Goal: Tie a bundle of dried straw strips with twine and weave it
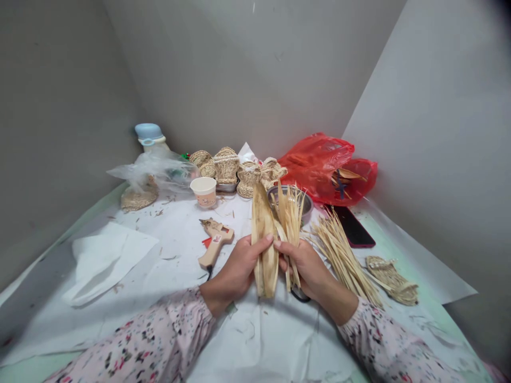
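My left hand (242,266) is closed on a broad, dry corn husk (264,234) that stands upright, thumb pressed against its front. Close beside it, my right hand (308,266) grips a bunch of thin husk strips (291,213) that fan out at the top. The two thumbs almost meet at the husk's right edge. Under the right hand, a black loop (300,296) shows in part, the rest hidden. A pile of narrow straw-like strips (349,260) lies to the right of the right hand. Left of the left hand rests a beige glue gun (215,244).
Woven straw pieces (226,166) stand at the back near a paper cup (204,192) and a bowl (306,206). A red plastic bag (315,162), a phone (353,227) and a flat woven piece (392,281) are on the right. White paper (109,255) and a clear bag (159,169) lie left.
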Action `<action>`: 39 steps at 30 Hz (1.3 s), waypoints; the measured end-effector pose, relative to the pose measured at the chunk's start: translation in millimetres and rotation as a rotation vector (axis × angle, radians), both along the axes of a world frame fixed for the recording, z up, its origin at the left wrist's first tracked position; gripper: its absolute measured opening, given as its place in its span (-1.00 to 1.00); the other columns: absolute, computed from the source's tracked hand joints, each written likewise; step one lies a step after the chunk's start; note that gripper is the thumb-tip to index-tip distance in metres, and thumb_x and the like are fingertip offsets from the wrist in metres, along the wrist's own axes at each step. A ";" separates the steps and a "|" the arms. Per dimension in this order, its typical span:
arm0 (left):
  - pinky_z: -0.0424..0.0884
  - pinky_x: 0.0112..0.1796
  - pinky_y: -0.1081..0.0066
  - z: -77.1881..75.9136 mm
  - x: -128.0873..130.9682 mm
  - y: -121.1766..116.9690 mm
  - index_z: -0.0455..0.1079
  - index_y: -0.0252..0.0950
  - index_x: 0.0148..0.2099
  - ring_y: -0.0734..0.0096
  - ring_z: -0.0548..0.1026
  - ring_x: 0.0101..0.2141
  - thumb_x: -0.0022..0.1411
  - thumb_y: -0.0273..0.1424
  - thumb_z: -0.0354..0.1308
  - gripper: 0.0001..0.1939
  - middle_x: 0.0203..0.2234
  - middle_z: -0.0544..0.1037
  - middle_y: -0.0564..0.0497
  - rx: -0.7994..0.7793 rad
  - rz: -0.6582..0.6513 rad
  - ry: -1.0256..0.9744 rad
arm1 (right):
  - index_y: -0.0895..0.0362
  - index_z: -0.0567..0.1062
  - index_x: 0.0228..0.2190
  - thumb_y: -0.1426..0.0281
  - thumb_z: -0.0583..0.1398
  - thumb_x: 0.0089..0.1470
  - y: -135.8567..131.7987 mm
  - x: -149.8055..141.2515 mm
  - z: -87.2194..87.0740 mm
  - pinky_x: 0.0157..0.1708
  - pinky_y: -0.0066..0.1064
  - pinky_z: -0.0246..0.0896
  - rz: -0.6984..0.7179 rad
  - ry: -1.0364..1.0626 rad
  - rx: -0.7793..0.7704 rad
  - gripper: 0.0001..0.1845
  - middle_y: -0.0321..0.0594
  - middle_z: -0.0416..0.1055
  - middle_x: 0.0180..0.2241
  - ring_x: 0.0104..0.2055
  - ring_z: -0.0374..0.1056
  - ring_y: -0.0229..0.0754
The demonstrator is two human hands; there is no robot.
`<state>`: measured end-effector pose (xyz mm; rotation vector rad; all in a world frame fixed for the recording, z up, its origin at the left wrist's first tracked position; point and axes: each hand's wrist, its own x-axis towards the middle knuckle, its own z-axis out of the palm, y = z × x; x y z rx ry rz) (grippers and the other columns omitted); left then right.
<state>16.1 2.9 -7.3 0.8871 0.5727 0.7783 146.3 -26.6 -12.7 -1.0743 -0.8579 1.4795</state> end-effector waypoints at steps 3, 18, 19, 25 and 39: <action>0.44 -0.46 0.37 -3.5 -1.6 1.0 0.48 -0.43 -0.24 0.29 0.52 -0.54 0.19 -0.16 0.15 -0.62 -0.56 0.57 -0.15 0.002 -0.026 -0.009 | 0.17 0.33 -0.63 0.22 0.28 -0.06 -0.4 -2.0 -0.3 -0.73 -0.55 -0.12 -0.043 -0.021 -0.015 -0.66 -0.41 0.20 -0.78 -0.74 0.03 -0.40; 0.43 -0.40 0.35 -4.9 -2.0 0.9 0.49 -0.46 -0.21 0.28 0.53 -0.52 0.21 -0.22 0.15 -0.65 -0.55 0.57 -0.16 0.019 -0.075 -0.029 | 0.16 0.33 -0.64 0.24 0.23 -0.04 -1.7 -3.0 0.8 -0.73 -0.56 -0.12 -0.046 -0.010 0.041 -0.69 -0.39 0.20 -0.79 -0.74 0.04 -0.40; 0.44 -0.40 0.34 -5.3 -2.2 0.9 0.49 -0.46 -0.21 0.28 0.52 -0.53 0.22 -0.23 0.14 -0.66 -0.55 0.57 -0.16 0.017 -0.084 -0.035 | 0.16 0.33 -0.64 0.25 0.23 -0.06 -2.0 -3.6 2.2 -0.73 -0.56 -0.11 -0.043 0.007 0.037 -0.71 -0.40 0.20 -0.79 -0.74 0.04 -0.40; 0.46 -0.38 0.30 -1.1 -1.0 -1.3 0.49 -0.46 -0.18 0.23 0.54 -0.52 0.18 -0.23 0.18 -0.65 -0.58 0.56 -0.15 -0.010 -0.087 -0.067 | 0.16 0.33 -0.67 0.25 0.26 -0.11 -3.0 -4.2 9.3 -0.75 -0.55 -0.14 -0.038 0.069 0.033 -0.69 -0.40 0.18 -0.78 -0.75 -0.01 -0.42; 0.46 -0.38 0.34 -3.5 1.1 0.1 0.46 -0.38 -0.09 0.33 0.53 -0.52 0.14 -0.28 0.25 -0.67 -0.42 0.60 -0.12 -0.034 0.067 -0.059 | 0.16 0.43 -0.47 0.18 0.35 -0.11 -2.6 -2.5 3.4 -0.65 -0.51 0.03 -0.060 0.121 0.032 -0.67 -0.43 0.23 -0.69 -0.69 0.07 -0.38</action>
